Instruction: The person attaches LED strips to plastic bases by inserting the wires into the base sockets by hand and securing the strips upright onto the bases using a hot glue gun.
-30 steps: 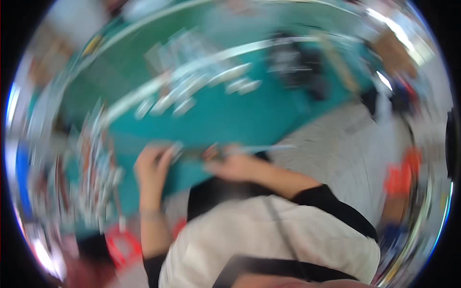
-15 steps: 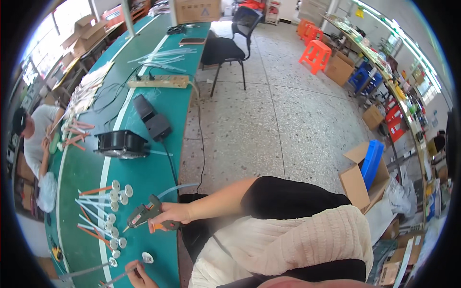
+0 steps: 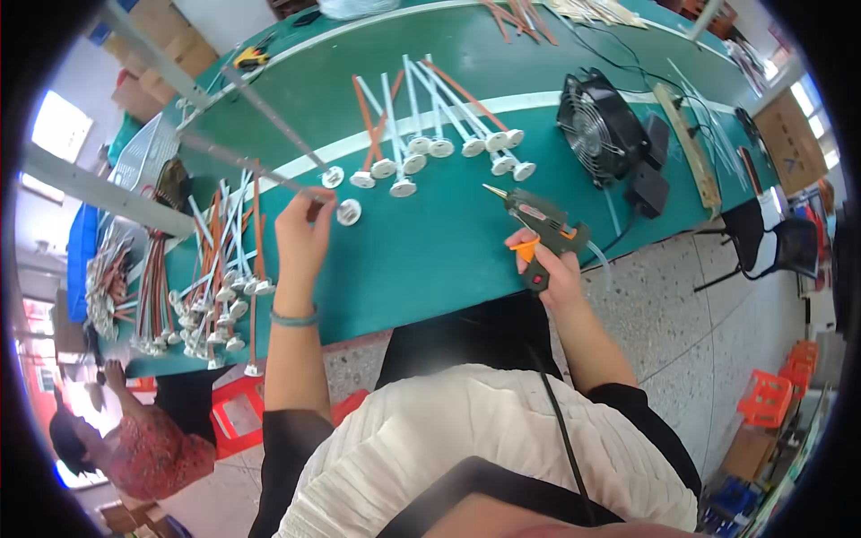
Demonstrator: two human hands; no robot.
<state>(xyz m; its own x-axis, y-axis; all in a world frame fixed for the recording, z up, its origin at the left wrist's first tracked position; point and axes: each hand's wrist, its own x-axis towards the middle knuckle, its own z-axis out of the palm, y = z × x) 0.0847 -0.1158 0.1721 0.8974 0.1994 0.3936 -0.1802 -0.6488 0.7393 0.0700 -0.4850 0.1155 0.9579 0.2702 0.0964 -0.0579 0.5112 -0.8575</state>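
Note:
My right hand (image 3: 558,273) is wrapped around a dark green glue gun (image 3: 543,218) with an orange trigger. Its nozzle points left over the green table, apart from the white discs. My left hand (image 3: 303,235) pinches a thin, flat brownish strip (image 3: 235,160) between thumb and fingers. Close beside those fingers lies a white round disc (image 3: 349,212); whether the strip touches it I cannot tell. Just behind, another white disc (image 3: 333,177) has a similar long strip (image 3: 273,119) attached. Several white discs (image 3: 404,188) on white and brown strips lie in a fan beyond, at the table's middle.
A black fan (image 3: 596,130) and a black adapter (image 3: 647,190) stand at right, near a power strip (image 3: 689,148). More disc-ended strips (image 3: 224,305) are heaped at left, by a metal post (image 3: 108,193). Another person (image 3: 148,448) sits at lower left.
My view has swung left, bringing the left-hand heap and another person in. The glue gun's nozzle is now farther from the fanned discs. Both hands keep their holds.

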